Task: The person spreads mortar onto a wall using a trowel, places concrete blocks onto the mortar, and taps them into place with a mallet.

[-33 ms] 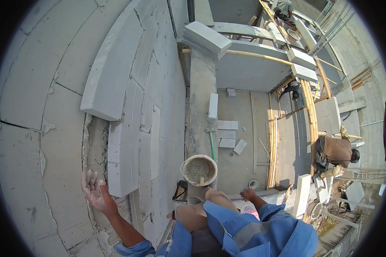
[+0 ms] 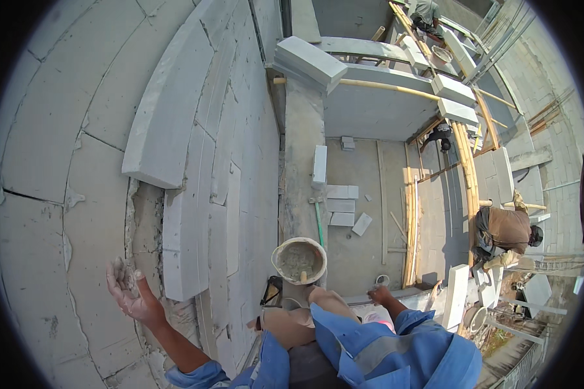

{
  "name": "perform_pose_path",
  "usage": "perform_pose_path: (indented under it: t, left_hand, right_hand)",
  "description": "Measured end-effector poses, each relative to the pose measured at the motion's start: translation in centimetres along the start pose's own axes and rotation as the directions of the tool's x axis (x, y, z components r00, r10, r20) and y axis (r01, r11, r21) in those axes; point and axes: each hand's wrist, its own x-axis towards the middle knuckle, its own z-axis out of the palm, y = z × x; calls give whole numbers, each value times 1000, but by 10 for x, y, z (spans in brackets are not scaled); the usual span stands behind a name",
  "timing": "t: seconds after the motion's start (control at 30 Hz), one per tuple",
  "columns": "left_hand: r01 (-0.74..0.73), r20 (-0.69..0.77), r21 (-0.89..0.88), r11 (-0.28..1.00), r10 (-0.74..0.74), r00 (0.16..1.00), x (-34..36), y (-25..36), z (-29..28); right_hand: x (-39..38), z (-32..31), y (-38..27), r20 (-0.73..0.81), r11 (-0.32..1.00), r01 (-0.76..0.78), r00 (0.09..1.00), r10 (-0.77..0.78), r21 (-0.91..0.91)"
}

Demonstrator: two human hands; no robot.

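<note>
Left hand [image 2: 128,290] raised, palm open, fingers spread and smeared with grey mortar, holding nothing; it sits just beside the rough mortar-lined gap [image 2: 144,230] in the pale grey block wall [image 2: 52,155] at near left. Right hand [image 2: 381,295] lower, near right, resting by the knee; whether it grips anything cannot be told, the fingers being turned away. Directly right of the gap, a long pale grey masonry block [image 2: 185,240] stands on end in the course, and above it a second long grey block [image 2: 169,110] leans out, its lower end overhanging the gap. Round grey bucket of wet mortar [image 2: 299,260], a tool handle poking from it, sits between the two hands, well below the wall top. Judgement: the work in hand looks like packing the joint by hand; doing it well means pressing mortar fully into the gap's depth from the bottom upward, leaving no voids, and keeping clear of the overhanging block. Far right, another person in a brown top [image 2: 505,232] crouches by bamboo scaffold poles [image 2: 464,162].
</note>
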Motion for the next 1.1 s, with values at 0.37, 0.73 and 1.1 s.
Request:
perform_pose_path:
  t: [0.37, 0.73, 1.1]
  left_hand:
    - [-41, -264, 885, 463, 572, 777, 158, -15, -31]
    - [340, -650, 647, 682, 260, 714, 195, -18, 17]
    - [-221, -353, -180, 959, 147, 924, 383, 98, 307]
  right_hand:
    - [-34, -122, 52, -188, 507, -160, 802, 567, 847]
    - [113, -294, -72, -198, 568, -139, 849, 491, 811]
    - [225, -522, -233, -536, 683, 264, 815, 220, 681]
